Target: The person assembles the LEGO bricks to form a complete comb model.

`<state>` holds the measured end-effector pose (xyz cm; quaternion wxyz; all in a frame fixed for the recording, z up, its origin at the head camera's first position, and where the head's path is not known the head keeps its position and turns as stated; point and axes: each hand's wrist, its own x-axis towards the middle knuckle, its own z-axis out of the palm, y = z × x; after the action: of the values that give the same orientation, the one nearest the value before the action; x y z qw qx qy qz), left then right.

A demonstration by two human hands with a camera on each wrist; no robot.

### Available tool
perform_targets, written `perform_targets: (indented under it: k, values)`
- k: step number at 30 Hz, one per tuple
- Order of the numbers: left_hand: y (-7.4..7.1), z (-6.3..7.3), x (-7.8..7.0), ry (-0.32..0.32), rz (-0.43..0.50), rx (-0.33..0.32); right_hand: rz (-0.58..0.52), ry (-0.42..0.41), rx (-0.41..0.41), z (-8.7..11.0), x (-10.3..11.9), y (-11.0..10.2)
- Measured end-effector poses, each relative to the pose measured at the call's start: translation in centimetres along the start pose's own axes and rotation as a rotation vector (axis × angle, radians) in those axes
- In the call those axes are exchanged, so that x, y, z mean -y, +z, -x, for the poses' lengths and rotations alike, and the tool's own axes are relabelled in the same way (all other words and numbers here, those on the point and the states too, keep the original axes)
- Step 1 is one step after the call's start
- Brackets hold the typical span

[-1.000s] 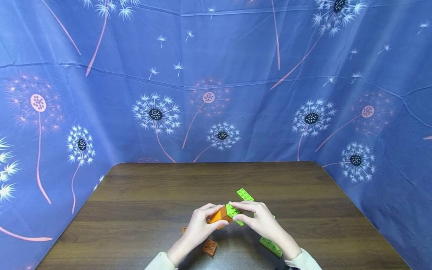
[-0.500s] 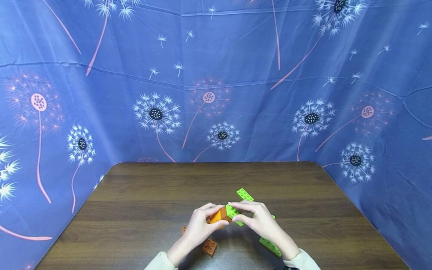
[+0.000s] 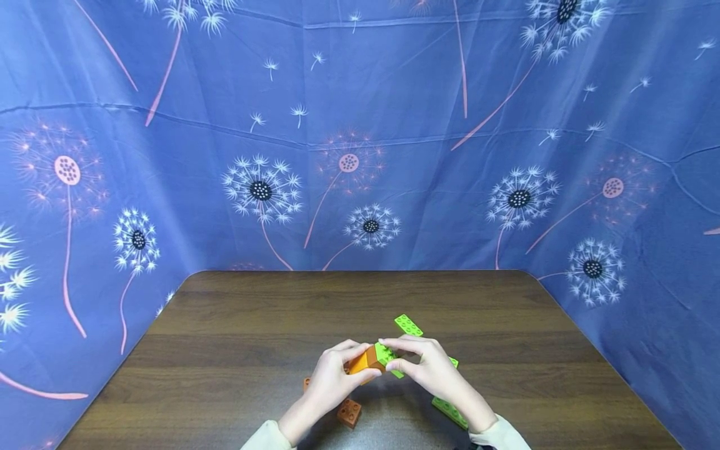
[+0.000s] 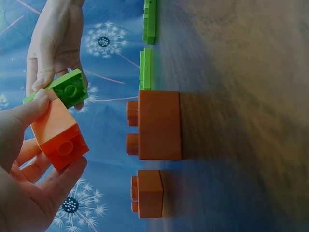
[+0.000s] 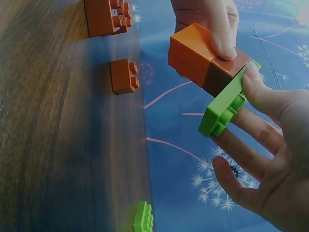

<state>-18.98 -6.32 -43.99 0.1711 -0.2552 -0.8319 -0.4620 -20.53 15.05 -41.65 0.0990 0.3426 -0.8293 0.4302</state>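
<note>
Over the table, my left hand [image 3: 329,376] grips an orange block [image 5: 190,52] between thumb and fingers. A brown brick [image 5: 220,76] sits against one end of it, and the left thumb lies across this brick in the right wrist view. At the brown brick's far end is a bright green studded brick [image 5: 225,107], thinner than the others. My right hand [image 3: 432,370] pinches the green brick between thumb and fingers. From the left wrist side, the green brick [image 4: 72,90] sticks out past the brown one, its hollow underside partly exposed.
Brown bricks, one [image 3: 349,413] near the left forearm and a larger one [image 4: 160,125], stand on the wood-grain table [image 3: 253,319]. Flat green bricks lie around the right hand, one [image 3: 409,324] beyond it and one [image 3: 450,412] by the forearm. A blue dandelion-print cloth [image 3: 427,187] hangs behind.
Both hands and the joined bricks have shifted very slightly left in the head view. Their hold on the bricks looks the same, and the bricks on the table have not moved.
</note>
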Motion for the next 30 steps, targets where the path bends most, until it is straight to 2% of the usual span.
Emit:
perform_targets:
  k: [7,14,20,30]
  values:
    - [-0.01,0.19,-0.15,0.013,-0.056,-0.012,-0.062,0.011,0.016,0.12,-0.35,0.23]
    - [-0.02,0.22,-0.43,0.023,-0.095,-0.019,-0.047,0.003,0.018,0.23,-0.38,0.3]
    - [0.01,0.27,-0.73,0.006,-0.102,-0.018,-0.03,-0.026,0.01,0.29,-0.31,0.25]
    - [0.06,0.25,-0.85,0.001,-0.117,-0.022,-0.033,0.002,0.018,0.37,-0.08,0.17]
